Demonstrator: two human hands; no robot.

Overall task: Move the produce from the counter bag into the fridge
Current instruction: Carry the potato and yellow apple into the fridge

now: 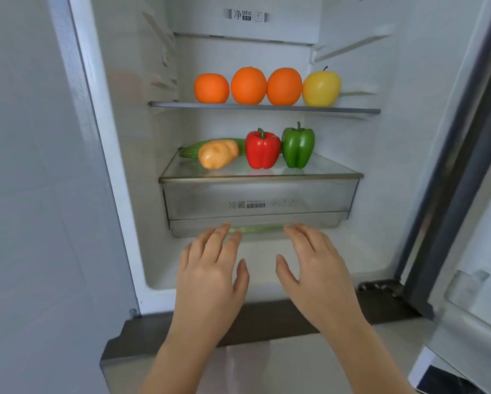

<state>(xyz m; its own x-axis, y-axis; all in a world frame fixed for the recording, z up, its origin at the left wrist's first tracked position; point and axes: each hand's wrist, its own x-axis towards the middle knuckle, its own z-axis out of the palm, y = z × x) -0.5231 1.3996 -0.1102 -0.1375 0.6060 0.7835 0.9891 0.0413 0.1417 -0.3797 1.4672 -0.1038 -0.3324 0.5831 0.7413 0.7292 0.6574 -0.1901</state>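
Note:
The fridge stands open before me. Three oranges point(248, 85) and a yellow apple point(321, 89) line the upper shelf point(176, 104). On the glass shelf point(329, 169) below lie a cucumber point(191, 148), a potato point(218, 153), a red pepper point(262, 150) and a green pepper point(297, 147). My left hand point(210, 271) and my right hand point(316, 268) are empty, fingers spread, palms down, with fingertips at the lower front edge of the clear drawer point(258, 201). The counter bag is out of view.
The fridge door point(471, 294) swings open at the right, with a door bin low down. A grey panel point(34, 194) fills the left side. A dark sill point(267, 317) runs below the compartment.

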